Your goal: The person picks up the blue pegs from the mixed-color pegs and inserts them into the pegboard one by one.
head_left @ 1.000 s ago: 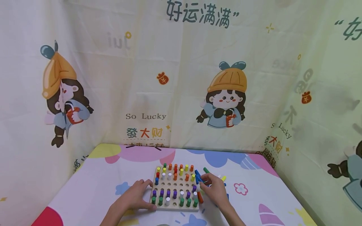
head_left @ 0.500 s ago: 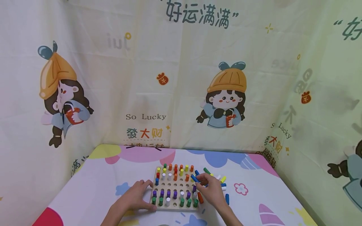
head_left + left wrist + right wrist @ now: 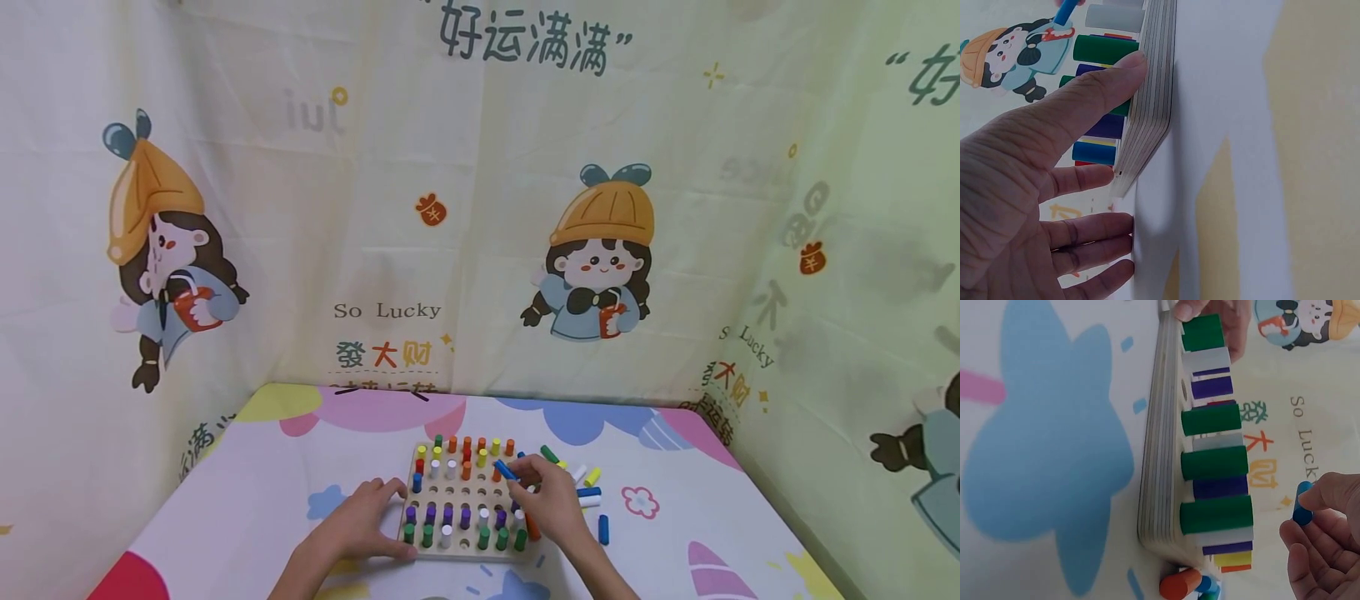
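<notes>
A wooden pegboard [image 3: 487,556] with rows of holes holds upright coloured pegs; green pegs [image 3: 1215,461] stand along its front row. My left hand [image 3: 360,521] holds the board's left side, thumb at the front corner and index finger against the side edge. The other fingers extend loosely in the left wrist view. My right hand [image 3: 551,500] pinches a blue peg [image 3: 506,470] between thumb and fingers, tilted above the board's right side. The peg also shows in the right wrist view. Some pegs behind the right hand are hidden.
Loose pegs lie right of the board, among them a green peg [image 3: 549,454], a yellow peg [image 3: 592,477] and a blue one [image 3: 603,529]. An orange peg [image 3: 1180,584] lies by the board's corner. Printed cloth [image 3: 480,250] hangs behind the table.
My right hand has lifted the blue peg from beside the board and carried it left over the board's right part. The left hand has stayed put.
</notes>
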{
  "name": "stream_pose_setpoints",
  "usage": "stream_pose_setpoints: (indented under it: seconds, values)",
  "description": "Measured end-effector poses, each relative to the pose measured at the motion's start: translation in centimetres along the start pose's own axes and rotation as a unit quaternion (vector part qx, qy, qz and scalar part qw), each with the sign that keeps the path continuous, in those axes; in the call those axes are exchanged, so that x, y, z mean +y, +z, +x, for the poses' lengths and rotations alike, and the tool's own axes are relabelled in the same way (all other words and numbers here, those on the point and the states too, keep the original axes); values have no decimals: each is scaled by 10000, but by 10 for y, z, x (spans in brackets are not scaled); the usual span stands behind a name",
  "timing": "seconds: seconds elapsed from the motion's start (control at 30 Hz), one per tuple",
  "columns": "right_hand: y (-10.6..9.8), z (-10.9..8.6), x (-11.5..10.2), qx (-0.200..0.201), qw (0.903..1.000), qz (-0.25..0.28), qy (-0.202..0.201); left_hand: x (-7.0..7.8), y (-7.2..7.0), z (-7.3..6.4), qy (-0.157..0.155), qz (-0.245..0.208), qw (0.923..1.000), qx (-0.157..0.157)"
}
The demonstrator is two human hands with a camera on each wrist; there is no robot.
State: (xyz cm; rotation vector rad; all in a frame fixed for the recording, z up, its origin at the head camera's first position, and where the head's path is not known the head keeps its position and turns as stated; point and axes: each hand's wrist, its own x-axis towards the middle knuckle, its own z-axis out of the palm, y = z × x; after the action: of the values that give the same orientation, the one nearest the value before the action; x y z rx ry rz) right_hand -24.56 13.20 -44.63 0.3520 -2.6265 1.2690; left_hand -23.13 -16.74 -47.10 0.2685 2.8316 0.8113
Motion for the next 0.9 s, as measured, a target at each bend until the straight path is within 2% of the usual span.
stream_pose_setpoints:
  seconds: [0.4,0.6,0.7,0.9]
  values:
    - [12,4,-8,-9,9994,338,-40,-2,1,0,73,1,10000,6]
    - [19,4,-9,-81,9979,599,-248,1,0,0,40,21,10000,37]
    - [23,5,-10,-80,9977,601,-315,1,-1,-1,41,24,10000,48]
    - [29,3,-17,-142,9983,529,-195,2,-2,-1,77,9,10000,17]
